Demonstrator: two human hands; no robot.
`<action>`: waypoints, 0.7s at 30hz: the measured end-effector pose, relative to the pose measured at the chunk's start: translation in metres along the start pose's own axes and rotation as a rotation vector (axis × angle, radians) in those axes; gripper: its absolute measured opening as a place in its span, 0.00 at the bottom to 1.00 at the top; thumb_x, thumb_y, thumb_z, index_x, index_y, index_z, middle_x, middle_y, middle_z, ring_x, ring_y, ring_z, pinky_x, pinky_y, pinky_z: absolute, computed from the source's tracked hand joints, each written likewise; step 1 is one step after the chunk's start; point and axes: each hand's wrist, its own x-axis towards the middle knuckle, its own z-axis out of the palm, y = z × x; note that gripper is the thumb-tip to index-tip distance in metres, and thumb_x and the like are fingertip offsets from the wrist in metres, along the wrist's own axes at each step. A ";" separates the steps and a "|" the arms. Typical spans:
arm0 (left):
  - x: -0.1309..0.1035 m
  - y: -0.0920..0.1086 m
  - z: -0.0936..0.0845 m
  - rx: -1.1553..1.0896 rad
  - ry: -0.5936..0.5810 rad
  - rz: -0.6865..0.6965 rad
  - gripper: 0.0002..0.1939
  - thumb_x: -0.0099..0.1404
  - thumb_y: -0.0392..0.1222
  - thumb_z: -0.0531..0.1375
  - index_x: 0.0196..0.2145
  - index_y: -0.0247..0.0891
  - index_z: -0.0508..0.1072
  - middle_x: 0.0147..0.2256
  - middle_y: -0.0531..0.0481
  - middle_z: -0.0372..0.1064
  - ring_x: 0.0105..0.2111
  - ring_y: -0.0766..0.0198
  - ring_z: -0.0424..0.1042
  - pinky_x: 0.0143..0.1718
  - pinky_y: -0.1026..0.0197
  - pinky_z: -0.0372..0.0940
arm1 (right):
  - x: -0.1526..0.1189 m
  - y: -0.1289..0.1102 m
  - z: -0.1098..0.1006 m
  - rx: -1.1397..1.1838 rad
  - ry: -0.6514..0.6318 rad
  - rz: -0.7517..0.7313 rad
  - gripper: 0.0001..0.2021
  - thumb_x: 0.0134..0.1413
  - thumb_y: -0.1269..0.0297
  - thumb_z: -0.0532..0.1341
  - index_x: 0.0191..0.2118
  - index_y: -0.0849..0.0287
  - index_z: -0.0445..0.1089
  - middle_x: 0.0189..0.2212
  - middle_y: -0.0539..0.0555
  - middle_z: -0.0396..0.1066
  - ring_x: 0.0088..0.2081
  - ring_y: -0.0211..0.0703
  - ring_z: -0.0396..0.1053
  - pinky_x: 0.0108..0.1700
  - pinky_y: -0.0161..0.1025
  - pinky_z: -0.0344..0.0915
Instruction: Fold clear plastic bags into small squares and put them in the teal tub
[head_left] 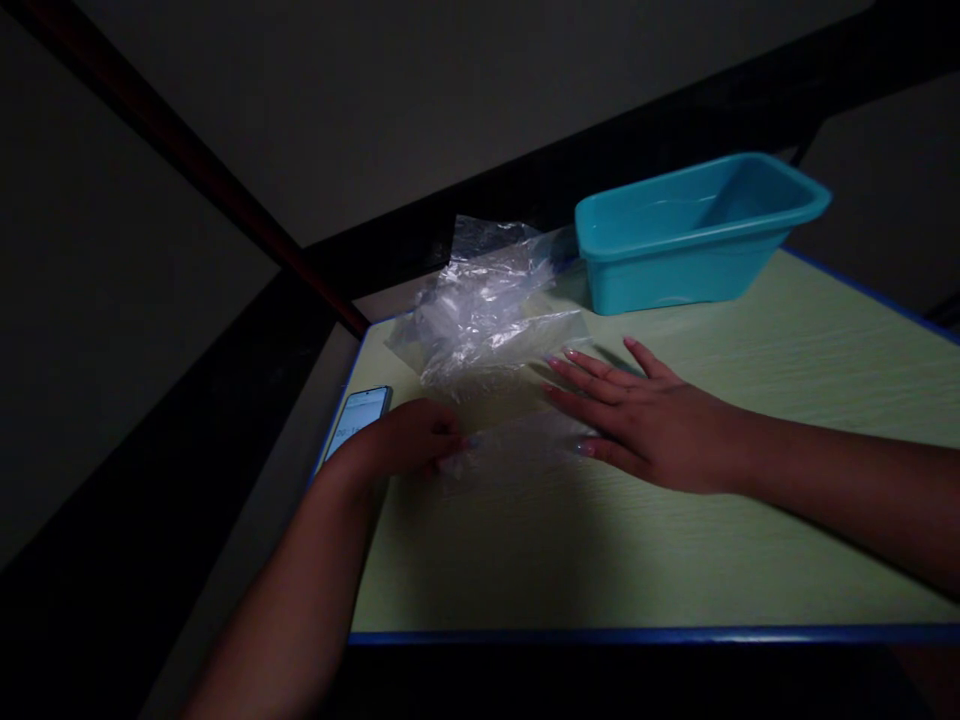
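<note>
A thin clear plastic bag (517, 442) lies flat on the pale green table, hard to make out against its surface. My left hand (420, 436) pinches the bag's left edge between thumb and fingers. Spread out with the palm down, my right hand (637, 415) rests its fingertips on the right side of the same bag. Just behind both hands is a crumpled heap of clear plastic bags (480, 310), shiny and loosely piled.
A turquoise plastic bin (682, 265) stands at the back right of the table (675, 560). By the left edge lies a phone (364, 412) with its screen lit, partly covered by my left wrist. Dark walls meet behind the table, and blue trim runs along its edges.
</note>
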 end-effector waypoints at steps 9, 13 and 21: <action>-0.001 0.001 -0.002 0.031 0.038 -0.030 0.15 0.58 0.54 0.58 0.24 0.39 0.66 0.20 0.55 0.65 0.19 0.65 0.68 0.21 0.65 0.58 | -0.004 -0.011 -0.006 0.151 -0.084 -0.200 0.30 0.62 0.58 0.55 0.68 0.56 0.51 0.67 0.62 0.50 0.67 0.60 0.49 0.64 0.70 0.31; -0.005 0.000 -0.006 0.162 0.110 -0.047 0.13 0.58 0.51 0.57 0.23 0.39 0.67 0.21 0.53 0.66 0.22 0.64 0.67 0.22 0.64 0.55 | -0.006 -0.009 -0.002 0.196 -0.098 -0.223 0.31 0.62 0.58 0.56 0.68 0.55 0.50 0.66 0.61 0.53 0.66 0.59 0.52 0.65 0.69 0.29; -0.008 0.002 -0.014 0.267 0.340 -0.158 0.17 0.57 0.54 0.61 0.21 0.40 0.65 0.20 0.53 0.64 0.22 0.64 0.62 0.24 0.62 0.51 | -0.006 -0.010 -0.002 0.177 -0.128 -0.207 0.31 0.62 0.57 0.55 0.68 0.55 0.50 0.67 0.60 0.51 0.66 0.58 0.50 0.66 0.67 0.31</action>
